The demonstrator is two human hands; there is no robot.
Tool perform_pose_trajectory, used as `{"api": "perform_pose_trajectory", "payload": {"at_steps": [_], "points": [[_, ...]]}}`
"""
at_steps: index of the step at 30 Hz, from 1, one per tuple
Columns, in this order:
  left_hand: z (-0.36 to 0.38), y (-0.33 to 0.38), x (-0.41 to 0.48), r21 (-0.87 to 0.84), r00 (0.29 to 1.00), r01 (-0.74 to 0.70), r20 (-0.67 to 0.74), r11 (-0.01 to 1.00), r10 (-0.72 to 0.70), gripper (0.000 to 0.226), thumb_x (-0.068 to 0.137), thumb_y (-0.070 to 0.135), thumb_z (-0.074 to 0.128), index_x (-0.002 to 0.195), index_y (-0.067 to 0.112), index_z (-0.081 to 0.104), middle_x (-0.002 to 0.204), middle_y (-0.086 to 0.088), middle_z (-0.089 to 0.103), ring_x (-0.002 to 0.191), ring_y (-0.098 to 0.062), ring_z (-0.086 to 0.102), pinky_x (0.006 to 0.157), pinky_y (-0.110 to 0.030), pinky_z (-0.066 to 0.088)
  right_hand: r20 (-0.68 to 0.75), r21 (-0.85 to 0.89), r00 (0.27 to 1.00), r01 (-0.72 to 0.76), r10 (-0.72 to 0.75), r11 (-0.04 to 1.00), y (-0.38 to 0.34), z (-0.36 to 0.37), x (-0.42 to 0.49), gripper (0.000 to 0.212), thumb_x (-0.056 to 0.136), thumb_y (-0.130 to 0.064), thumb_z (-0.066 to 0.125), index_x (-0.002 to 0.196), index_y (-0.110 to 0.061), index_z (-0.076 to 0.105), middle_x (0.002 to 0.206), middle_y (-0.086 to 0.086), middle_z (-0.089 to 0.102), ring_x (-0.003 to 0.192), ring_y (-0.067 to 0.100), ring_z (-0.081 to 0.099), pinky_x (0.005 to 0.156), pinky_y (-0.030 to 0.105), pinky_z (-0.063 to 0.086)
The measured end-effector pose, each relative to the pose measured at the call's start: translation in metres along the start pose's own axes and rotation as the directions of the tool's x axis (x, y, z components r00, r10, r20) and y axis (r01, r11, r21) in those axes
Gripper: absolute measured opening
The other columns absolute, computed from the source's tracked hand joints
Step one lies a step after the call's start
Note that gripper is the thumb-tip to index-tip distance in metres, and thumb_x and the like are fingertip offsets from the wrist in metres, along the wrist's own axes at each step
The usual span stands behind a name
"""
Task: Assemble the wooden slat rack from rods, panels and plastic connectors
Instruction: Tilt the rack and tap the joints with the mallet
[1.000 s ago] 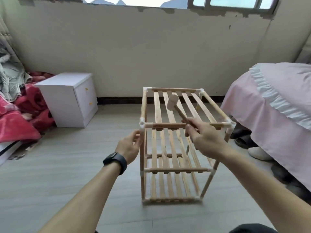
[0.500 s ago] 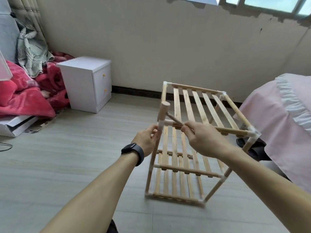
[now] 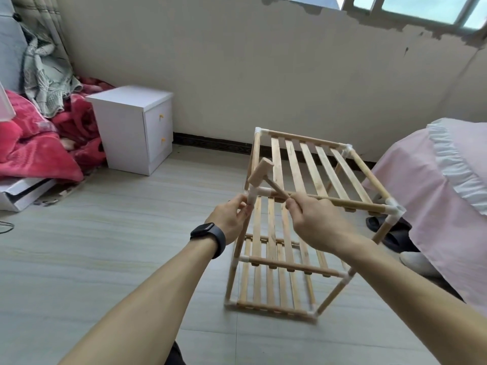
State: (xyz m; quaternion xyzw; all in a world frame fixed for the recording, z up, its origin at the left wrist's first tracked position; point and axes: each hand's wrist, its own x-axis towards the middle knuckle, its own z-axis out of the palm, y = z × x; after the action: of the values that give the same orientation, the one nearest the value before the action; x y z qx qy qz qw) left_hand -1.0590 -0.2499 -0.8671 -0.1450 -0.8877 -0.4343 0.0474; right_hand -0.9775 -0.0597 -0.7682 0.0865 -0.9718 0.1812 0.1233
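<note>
The wooden slat rack (image 3: 313, 169) stands upright on the floor, three slatted tiers joined by white plastic connectors. My left hand (image 3: 230, 219) grips the near left post just under the top corner connector (image 3: 253, 194). My right hand (image 3: 313, 222) holds the handle of a small wooden mallet (image 3: 259, 172). The mallet head hovers just above that near left connector; whether it touches is unclear.
A white two-drawer cabinet (image 3: 137, 125) stands left by the wall, with red bedding (image 3: 34, 143) beyond it. A pink-covered bed (image 3: 434, 185) is close on the right, with shoes (image 3: 395, 233) on the floor under its edge. Tiled floor (image 3: 105, 246) lies open to the left.
The view swung left and the rack now sits right of centre. The mallet head moved from over the top slats to the near left corner, then lifted slightly above it.
</note>
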Motion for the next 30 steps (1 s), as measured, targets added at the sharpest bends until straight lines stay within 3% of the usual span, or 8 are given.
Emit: {"api": "perform_pose_trajectory", "payload": {"at_steps": [4,8,13,16,19,22,27,30], "points": [[0.000,0.000,0.000,-0.019,1.000,-0.011,0.004,1.000,0.011,0.021,0.103,0.042,0.044,0.117,0.031,0.056,0.107,0.008,0.067,0.092,-0.016,0.066,0.081,-0.041,0.058,-0.229,0.200,0.972,0.109,-0.062,0.974,-0.002,-0.002,-0.002,0.019,0.108,-0.031,0.041,0.102,-0.024,0.057,0.054,-0.005,0.053,0.038,0.009,0.048,0.036,0.016,0.033],[-0.001,0.003,-0.003,-0.075,1.000,-0.030,0.002,0.997,0.030,0.038,0.098,0.059,0.041,0.128,0.037,0.052,0.099,0.012,0.064,0.086,-0.009,0.065,0.069,-0.029,0.057,-0.023,-0.025,1.000,0.004,-0.004,1.000,-0.002,0.005,-0.006,0.024,0.107,-0.037,0.039,0.103,-0.026,0.060,0.060,-0.003,0.060,0.044,0.009,0.054,0.044,0.021,0.041],[-0.005,0.007,-0.004,-0.098,0.999,-0.032,-0.005,0.995,0.032,0.046,0.091,0.074,0.030,0.123,0.047,0.048,0.097,0.011,0.065,0.085,-0.012,0.064,0.062,-0.021,0.049,-0.238,0.160,0.970,0.093,-0.053,0.983,-0.002,-0.007,-0.006,0.016,0.107,-0.031,0.043,0.105,-0.027,0.058,0.054,-0.005,0.053,0.040,0.007,0.050,0.039,0.018,0.034],[-0.002,0.007,-0.002,-0.078,1.000,-0.021,0.010,0.997,0.022,0.045,0.091,0.074,0.025,0.121,0.048,0.046,0.097,0.007,0.067,0.085,-0.016,0.065,0.062,-0.024,0.049,-0.131,0.219,0.991,0.031,-0.002,0.975,-0.001,-0.007,-0.005,0.021,0.105,-0.024,0.050,0.125,-0.027,0.057,0.070,0.001,0.064,0.046,0.011,0.051,0.043,0.019,0.042],[-0.001,0.008,-0.001,-0.088,1.000,-0.018,0.022,0.996,0.020,0.038,0.092,0.075,0.023,0.115,0.053,0.043,0.096,0.006,0.066,0.082,-0.014,0.064,0.059,-0.023,0.046,0.105,0.698,0.988,-0.151,0.109,0.700,-0.006,-0.020,0.002,0.025,0.102,-0.011,0.055,0.120,-0.026,0.062,0.093,0.011,0.070,0.059,0.014,0.057,0.055,0.022,0.050],[-0.002,0.007,-0.001,-0.114,0.999,-0.021,0.029,0.993,0.024,0.043,0.087,0.079,0.021,0.114,0.054,0.043,0.097,0.004,0.067,0.082,-0.012,0.063,0.058,-0.023,0.046,0.110,0.877,0.988,-0.148,0.109,0.457,-0.014,-0.033,0.014,0.016,0.098,-0.012,0.060,0.112,-0.013,0.069,0.103,0.012,0.071,0.067,0.014,0.066,0.061,0.021,0.054],[-0.002,0.007,-0.003,-0.113,0.999,-0.028,0.040,0.993,0.032,0.053,0.084,0.079,0.021,0.120,0.047,0.044,0.094,0.001,0.068,0.080,-0.019,0.067,0.064,-0.033,0.057,-0.100,0.867,0.989,0.032,0.110,0.497,-0.027,-0.048,0.043,0.020,0.097,-0.024,0.061,0.110,-0.012,0.071,0.089,0.002,0.073,0.066,0.018,0.061,0.061,0.027,0.053],[-0.002,0.005,-0.003,-0.109,0.999,-0.022,0.043,0.994,0.027,0.051,0.087,0.075,0.022,0.122,0.045,0.045,0.096,0.003,0.069,0.082,-0.018,0.067,0.065,-0.032,0.056,-0.289,0.730,0.942,0.104,0.168,0.675,-0.036,-0.045,0.062,0.031,0.101,-0.041,0.053,0.093,-0.017,0.070,0.078,-0.010,0.064,0.068,0.008,0.055,0.068,0.028,0.045]]}}
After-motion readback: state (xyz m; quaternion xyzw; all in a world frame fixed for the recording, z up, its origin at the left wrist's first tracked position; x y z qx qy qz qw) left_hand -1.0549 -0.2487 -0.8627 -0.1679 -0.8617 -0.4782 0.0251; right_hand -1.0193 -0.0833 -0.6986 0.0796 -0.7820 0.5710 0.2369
